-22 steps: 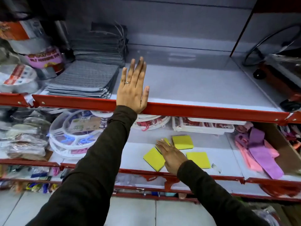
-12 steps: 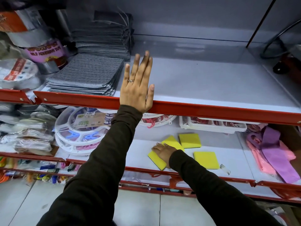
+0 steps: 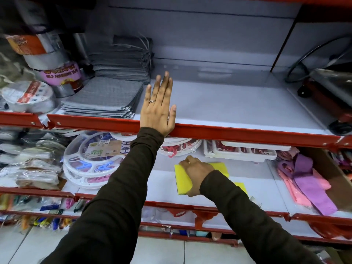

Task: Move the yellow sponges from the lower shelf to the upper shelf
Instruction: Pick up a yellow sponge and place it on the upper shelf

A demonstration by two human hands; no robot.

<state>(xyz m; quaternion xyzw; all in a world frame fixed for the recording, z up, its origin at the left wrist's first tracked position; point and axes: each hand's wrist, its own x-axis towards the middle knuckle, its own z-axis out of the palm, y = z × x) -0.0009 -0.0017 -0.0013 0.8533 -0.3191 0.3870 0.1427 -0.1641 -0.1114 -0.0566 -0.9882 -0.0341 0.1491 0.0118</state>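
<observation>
Three yellow sponges lie on the lower shelf. My right hand grips the left yellow sponge, fingers over its top and thumb under its near edge. A second yellow sponge peeks out behind my wrist. Only a corner of the third yellow sponge shows past my sleeve. My left hand rests flat, fingers straight, on the red front rail of the upper shelf, holding nothing.
Stacks of grey cloths fill the upper shelf's left part, tape rolls beyond them. A red trolley stands at its right. Round peg trays and pink and purple cloths flank the sponges below.
My right hand has closed around the left sponge and tilted its near edge up. The left hand stays on the rail. The view has shifted slightly.
</observation>
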